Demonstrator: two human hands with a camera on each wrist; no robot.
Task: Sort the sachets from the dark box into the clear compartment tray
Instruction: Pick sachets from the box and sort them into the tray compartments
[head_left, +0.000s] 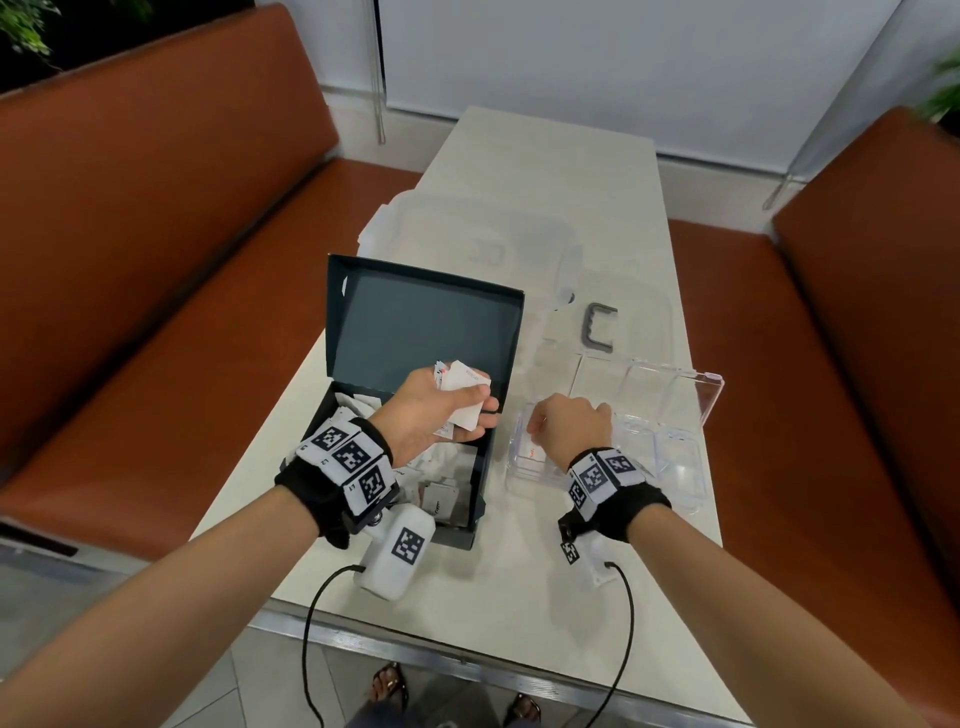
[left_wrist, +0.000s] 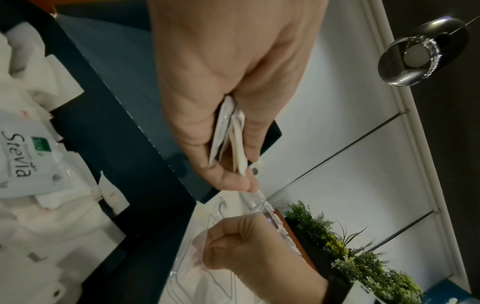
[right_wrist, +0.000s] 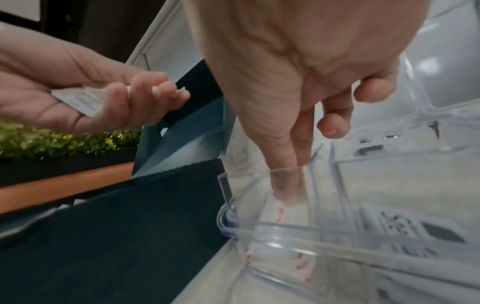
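Small white paper sachets (head_left: 460, 395), some edged with red print, sit fanned in the closed grip of the person's left hand (head_left: 436, 410) above the open dark box (head_left: 415, 322), where more white sachets (head_left: 441, 467), one reading "Stevia", lie heaped. Beside the box on the pale tabletop (head_left: 545, 171), the right hand (head_left: 569, 423) reaches into the near-left compartment of the clear compartment tray (head_left: 696, 410), two fingertips (right_wrist: 287, 185) pressing down on a white, red-printed sachet (right_wrist: 270, 214) already lying there, the other fingers loosely curled and holding nothing.
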